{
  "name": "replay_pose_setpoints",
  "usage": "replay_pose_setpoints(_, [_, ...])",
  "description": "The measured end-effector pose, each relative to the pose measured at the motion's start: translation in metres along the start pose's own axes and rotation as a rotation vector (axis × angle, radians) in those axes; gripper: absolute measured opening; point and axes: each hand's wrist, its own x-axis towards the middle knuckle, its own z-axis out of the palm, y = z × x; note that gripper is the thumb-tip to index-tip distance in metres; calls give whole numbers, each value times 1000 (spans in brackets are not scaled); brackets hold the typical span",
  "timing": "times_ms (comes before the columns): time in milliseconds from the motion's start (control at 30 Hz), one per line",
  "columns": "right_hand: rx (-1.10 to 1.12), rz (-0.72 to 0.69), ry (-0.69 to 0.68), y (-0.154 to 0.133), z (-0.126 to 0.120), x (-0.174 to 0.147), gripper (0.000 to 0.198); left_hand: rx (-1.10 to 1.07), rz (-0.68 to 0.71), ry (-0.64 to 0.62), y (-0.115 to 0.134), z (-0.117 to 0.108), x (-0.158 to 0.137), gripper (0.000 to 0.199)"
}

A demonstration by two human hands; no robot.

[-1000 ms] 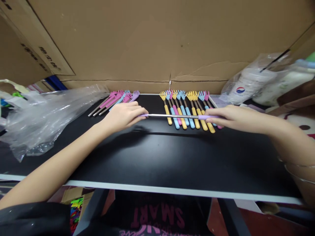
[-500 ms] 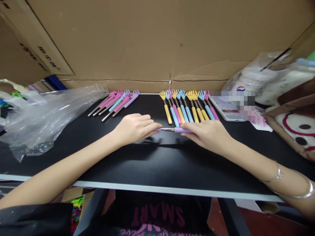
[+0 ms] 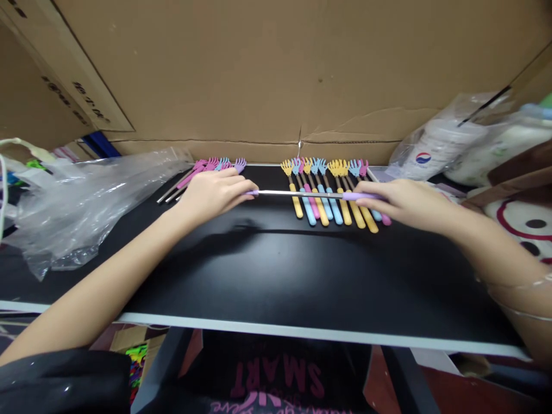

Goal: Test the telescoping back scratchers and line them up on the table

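Observation:
A purple telescopic back scratcher (image 3: pixel 297 194) stretches level between my hands above the black tabletop, its metal rod drawn out long. My left hand (image 3: pixel 218 192) is closed around its left end, so the claw is mostly hidden under the fingers. Its purple grip sits in my right hand (image 3: pixel 401 201), pinched between thumb and fingers. Behind the rod lies a row of back scratchers (image 3: pixel 321 201) with yellow, blue and pink grips, claws toward the cardboard. Another bunch of back scratchers (image 3: pixel 211 165), pink, blue and purple, lies partly behind my left hand.
A clear plastic bag (image 3: pixel 86 201) covers the table's left side. On the right stand a wrapped white cup (image 3: pixel 444 144) and a brown bag with a cartoon face (image 3: pixel 526 224). A cardboard wall (image 3: pixel 259 75) closes the back. Below the front edge (image 3: pixel 276 329) sits a box of colourful pieces (image 3: pixel 137 359).
My hands have moved apart, left hand leftward and right hand rightward, both higher in view. The back scratcher's metal rod is pulled out much longer than before.

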Motion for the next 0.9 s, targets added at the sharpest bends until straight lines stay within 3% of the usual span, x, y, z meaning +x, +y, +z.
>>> replay_pose_setpoints(133, [56,35,-94,12,-5,-1,55,20,-11,-28,-7,1,-2,36])
replay_pose_setpoints(267, [-119,73,49,4,5,0,56,8,-12,-12,-6,2,-3,37])
replay_pose_setpoints(400, [-244,-6,184,-5,19,2,56,-2,-4,7,-4,5,-6,35])
replay_pose_setpoints(733, [-300,-225,291,-66,37,-3,45,-145,182,58,50,-1,2,33])
replay_pose_setpoints(900, [-357,-200,322,-69,31,-3,50,-153,155,49,53,-2,5,34])
